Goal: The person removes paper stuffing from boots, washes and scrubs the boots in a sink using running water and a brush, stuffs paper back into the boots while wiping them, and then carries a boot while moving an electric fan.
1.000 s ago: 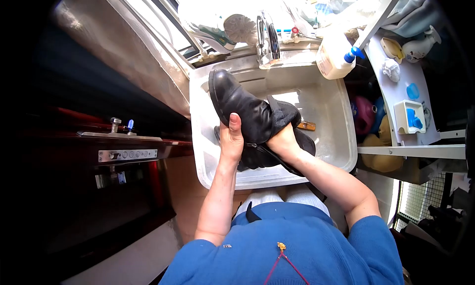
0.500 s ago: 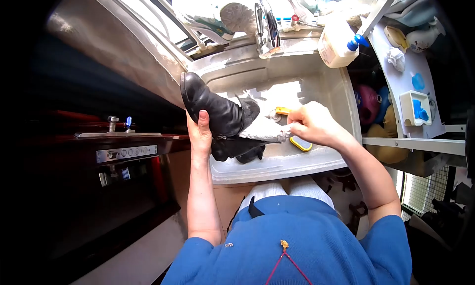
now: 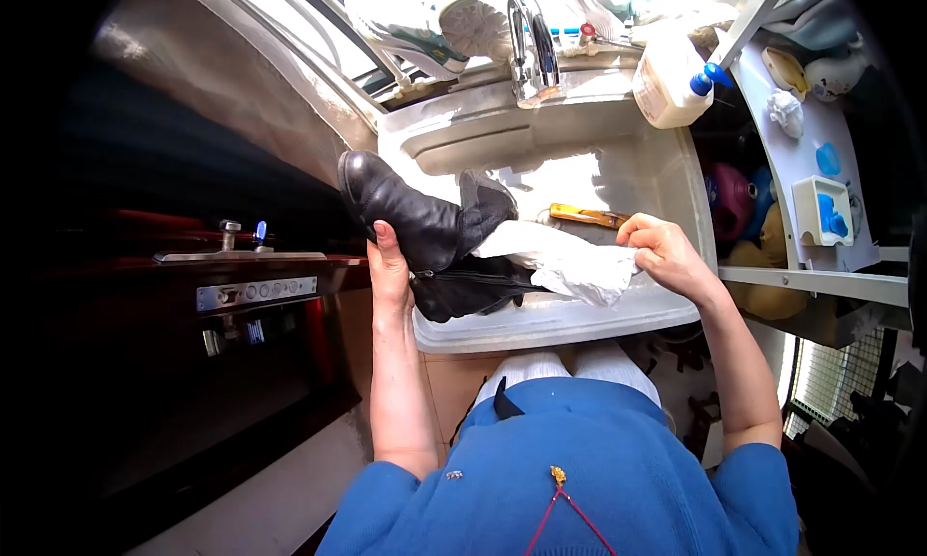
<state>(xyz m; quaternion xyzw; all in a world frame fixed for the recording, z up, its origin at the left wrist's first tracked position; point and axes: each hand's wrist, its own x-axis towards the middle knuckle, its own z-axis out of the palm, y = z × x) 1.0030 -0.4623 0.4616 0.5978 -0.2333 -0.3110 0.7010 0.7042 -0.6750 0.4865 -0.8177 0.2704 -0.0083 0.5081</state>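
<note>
A black leather ankle boot (image 3: 410,213) lies tilted over the sink, toe up and to the left, with its zipped shaft open. My left hand (image 3: 389,274) is closed round the underside of the boot. From the boot's opening stretches crumpled white material (image 3: 584,264), paper or thin cloth. Its right end is pinched by my right hand (image 3: 668,257). How much of the material is still inside the boot is hidden. A brush with a yellow-orange handle (image 3: 585,215) lies in the sink just beyond the white material, its head out of sight.
The pale sink (image 3: 541,336) has a chrome tap (image 3: 534,54) at the back. A pump bottle (image 3: 666,88) stands on its right rear corner. At right is a white shelf (image 3: 768,155) holding a small white box (image 3: 821,211). Shoes (image 3: 473,30) stand behind the sink.
My right hand has moved right, drawing more of the white material out of the boot. The left hand still holds the boot. The brush's yellow head is now covered.
</note>
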